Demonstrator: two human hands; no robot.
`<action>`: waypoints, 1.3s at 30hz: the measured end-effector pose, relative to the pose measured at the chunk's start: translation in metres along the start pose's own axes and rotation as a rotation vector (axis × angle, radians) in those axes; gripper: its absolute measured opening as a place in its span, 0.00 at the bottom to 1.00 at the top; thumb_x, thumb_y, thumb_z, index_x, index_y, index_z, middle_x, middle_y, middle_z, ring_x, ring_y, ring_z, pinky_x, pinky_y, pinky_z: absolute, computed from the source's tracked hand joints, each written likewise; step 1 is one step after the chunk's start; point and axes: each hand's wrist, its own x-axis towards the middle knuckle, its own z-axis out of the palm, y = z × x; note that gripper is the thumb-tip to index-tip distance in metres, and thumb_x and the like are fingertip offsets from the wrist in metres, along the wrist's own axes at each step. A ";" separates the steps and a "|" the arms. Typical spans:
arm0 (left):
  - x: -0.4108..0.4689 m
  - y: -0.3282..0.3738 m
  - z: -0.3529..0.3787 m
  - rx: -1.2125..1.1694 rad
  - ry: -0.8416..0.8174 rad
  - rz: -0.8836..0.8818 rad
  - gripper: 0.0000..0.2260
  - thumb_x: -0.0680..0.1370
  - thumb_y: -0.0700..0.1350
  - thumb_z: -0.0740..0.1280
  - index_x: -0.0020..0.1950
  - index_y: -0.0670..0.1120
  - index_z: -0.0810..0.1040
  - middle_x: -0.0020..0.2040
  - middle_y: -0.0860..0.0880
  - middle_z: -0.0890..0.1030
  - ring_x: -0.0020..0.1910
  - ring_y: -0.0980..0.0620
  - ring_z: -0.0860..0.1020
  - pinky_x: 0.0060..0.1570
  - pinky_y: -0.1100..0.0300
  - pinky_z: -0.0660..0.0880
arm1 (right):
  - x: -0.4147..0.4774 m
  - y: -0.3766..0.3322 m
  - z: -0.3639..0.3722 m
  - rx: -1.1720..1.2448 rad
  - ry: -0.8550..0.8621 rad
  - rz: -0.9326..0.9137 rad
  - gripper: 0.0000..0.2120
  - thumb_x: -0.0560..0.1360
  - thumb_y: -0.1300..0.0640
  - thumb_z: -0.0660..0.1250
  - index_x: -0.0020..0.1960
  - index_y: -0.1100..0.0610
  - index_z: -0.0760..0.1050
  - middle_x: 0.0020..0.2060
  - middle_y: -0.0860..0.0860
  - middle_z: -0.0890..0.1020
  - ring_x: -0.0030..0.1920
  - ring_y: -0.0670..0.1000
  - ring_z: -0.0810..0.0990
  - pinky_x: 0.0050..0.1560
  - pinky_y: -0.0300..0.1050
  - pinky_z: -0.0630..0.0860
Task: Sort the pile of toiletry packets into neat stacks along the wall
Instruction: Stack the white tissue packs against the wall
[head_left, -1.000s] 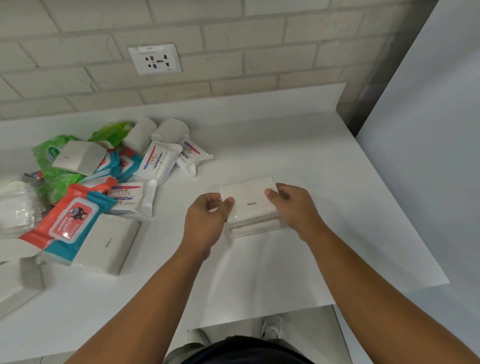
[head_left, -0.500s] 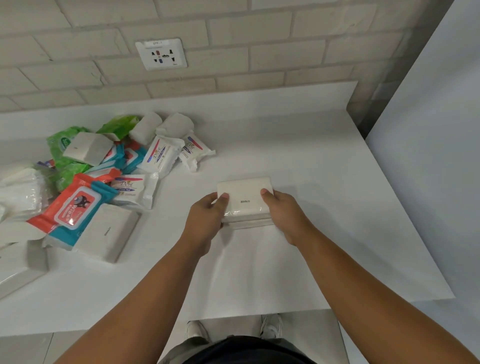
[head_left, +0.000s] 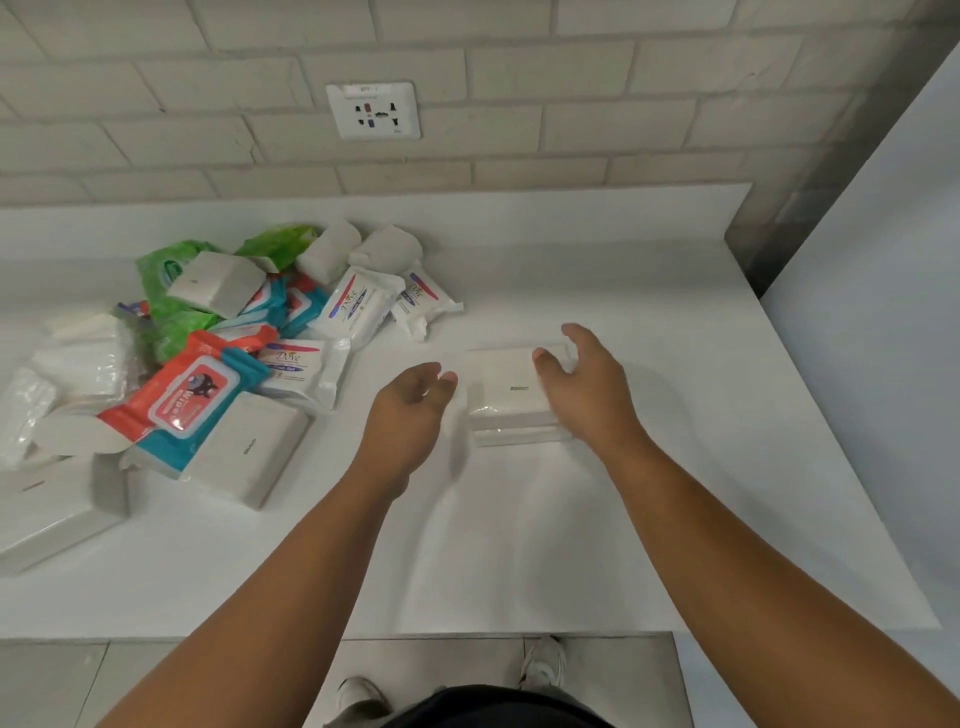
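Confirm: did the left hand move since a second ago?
Yes. The left hand has let go of the white packet stack and drawn left, toward the pile.

Bright, even, diffuse light fills the scene, and the glossy white bench (head_left: 649, 519) is so pale that its surface shows little detail. Soft grey shadows lie under the left hand (head_left: 410, 410) and beside the right hand (head_left: 582, 387). A faint sheen sits on the clear plastic-wrapped white packets (head_left: 78, 364) at far left. The pale brick wall (head_left: 519, 57) bows with wide-angle distortion and darkens in its right corner. The left hand's edges look slightly smeared
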 end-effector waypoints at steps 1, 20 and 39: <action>-0.003 -0.004 -0.014 0.026 0.013 0.042 0.18 0.80 0.58 0.66 0.70 0.56 0.76 0.64 0.58 0.78 0.60 0.56 0.78 0.58 0.59 0.76 | -0.005 -0.011 0.006 -0.033 0.049 -0.100 0.24 0.78 0.47 0.66 0.71 0.53 0.70 0.70 0.50 0.74 0.70 0.51 0.71 0.63 0.35 0.63; 0.001 -0.130 -0.223 0.691 0.160 0.166 0.38 0.67 0.61 0.79 0.71 0.48 0.70 0.66 0.48 0.76 0.64 0.46 0.72 0.61 0.49 0.75 | -0.094 -0.138 0.247 -0.248 -0.401 -0.146 0.28 0.78 0.50 0.68 0.76 0.52 0.64 0.73 0.51 0.71 0.71 0.53 0.71 0.70 0.48 0.71; 0.005 -0.139 -0.241 0.599 -0.046 0.352 0.41 0.69 0.56 0.79 0.77 0.58 0.62 0.74 0.54 0.69 0.73 0.50 0.67 0.68 0.54 0.67 | -0.099 -0.111 0.222 0.161 -0.436 0.052 0.25 0.72 0.54 0.76 0.63 0.48 0.68 0.55 0.50 0.78 0.51 0.47 0.78 0.45 0.38 0.76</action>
